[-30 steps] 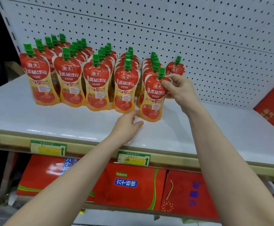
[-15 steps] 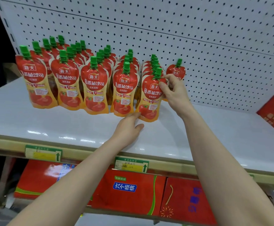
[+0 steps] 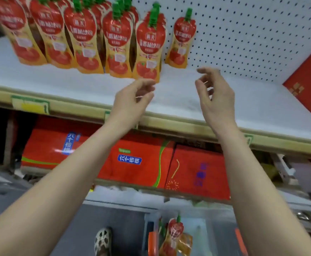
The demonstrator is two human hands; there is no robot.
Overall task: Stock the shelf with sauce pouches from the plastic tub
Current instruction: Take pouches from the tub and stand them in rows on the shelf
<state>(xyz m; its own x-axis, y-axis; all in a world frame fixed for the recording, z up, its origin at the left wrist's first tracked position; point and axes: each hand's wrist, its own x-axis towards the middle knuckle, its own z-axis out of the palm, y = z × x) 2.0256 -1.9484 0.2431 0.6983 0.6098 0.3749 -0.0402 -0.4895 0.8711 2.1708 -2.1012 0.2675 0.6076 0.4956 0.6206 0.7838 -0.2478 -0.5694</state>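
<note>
Head view: sauce pouches stand upright, green spouts pointing up.

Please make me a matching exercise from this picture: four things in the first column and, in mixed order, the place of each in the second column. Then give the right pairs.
Things
1. lone pouch
2. red boxes
3. yellow price label
4. plastic tub

Places
A. low down, beside a shoe
B. on the front edge of the white shelf
C. at the back of the white shelf, right of the pouch rows
D. on the lower shelf

Pairs: 1-C, 2-D, 3-B, 4-A
</note>
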